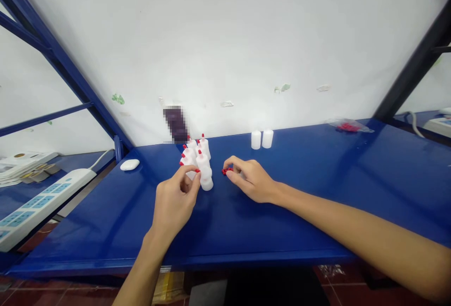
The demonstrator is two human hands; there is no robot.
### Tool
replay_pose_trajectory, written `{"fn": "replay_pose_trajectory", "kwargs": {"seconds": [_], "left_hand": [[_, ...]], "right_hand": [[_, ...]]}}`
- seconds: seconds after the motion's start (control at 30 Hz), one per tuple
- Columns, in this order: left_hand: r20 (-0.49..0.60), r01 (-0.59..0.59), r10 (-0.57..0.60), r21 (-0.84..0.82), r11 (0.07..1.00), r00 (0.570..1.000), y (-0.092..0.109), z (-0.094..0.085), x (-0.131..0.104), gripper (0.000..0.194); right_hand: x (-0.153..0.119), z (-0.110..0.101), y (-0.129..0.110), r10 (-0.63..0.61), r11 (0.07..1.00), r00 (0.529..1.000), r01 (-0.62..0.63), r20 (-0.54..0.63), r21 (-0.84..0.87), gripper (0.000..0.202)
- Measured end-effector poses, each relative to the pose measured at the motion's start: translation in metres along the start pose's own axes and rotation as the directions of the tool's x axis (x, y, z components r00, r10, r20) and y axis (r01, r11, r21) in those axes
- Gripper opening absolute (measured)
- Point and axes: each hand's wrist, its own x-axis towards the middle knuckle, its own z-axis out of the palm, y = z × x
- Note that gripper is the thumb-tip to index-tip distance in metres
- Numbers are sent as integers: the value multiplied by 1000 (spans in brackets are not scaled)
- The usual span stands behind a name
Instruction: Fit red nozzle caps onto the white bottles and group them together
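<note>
My left hand [176, 195] pinches a small red cap [198, 170] beside a cluster of white bottles [202, 159], several of them topped with red tips. At the near end of the cluster stands a white bottle [206, 184] with no red tip visible. To the right, my right hand [252, 179] has its thumb and index finger at a small pile of red caps [224, 171] on the blue table [282, 231]. Whether a cap is between those fingertips is too small to tell.
Two white bottles [255, 140] stand near the wall. A clear bag of red pieces [348, 127] lies at the back right. A white rounded object [129, 165] rests at the left, with a power strip [45, 202] beyond the table's left edge. A dark, pixelated object [176, 124] is against the wall.
</note>
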Motion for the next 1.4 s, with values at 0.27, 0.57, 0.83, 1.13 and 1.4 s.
{"fn": "replay_pose_trajectory", "kwargs": {"seconds": [0.27, 0.57, 0.83, 1.13, 1.4], "left_hand": [[102, -46, 21, 243, 969, 995, -2, 5, 8, 25], [-13, -282, 285, 88, 955, 959, 7, 12, -21, 20], [427, -322, 252, 101, 941, 868, 17, 25, -43, 28], [575, -346, 114, 311, 885, 810, 28, 36, -10, 35], [621, -431, 52, 479, 765, 782, 40, 53, 12, 43]], "right_hand": [[5, -1, 10, 113, 993, 981, -107, -160, 46, 24], [18, -46, 45, 62, 994, 857, -6, -511, 110, 19], [54, -94, 109, 219, 973, 737, -117, -639, 198, 18], [60, -89, 132, 276, 960, 805, -207, -525, 187, 17], [57, -90, 138, 264, 962, 809, -184, -525, 201, 17]]}}
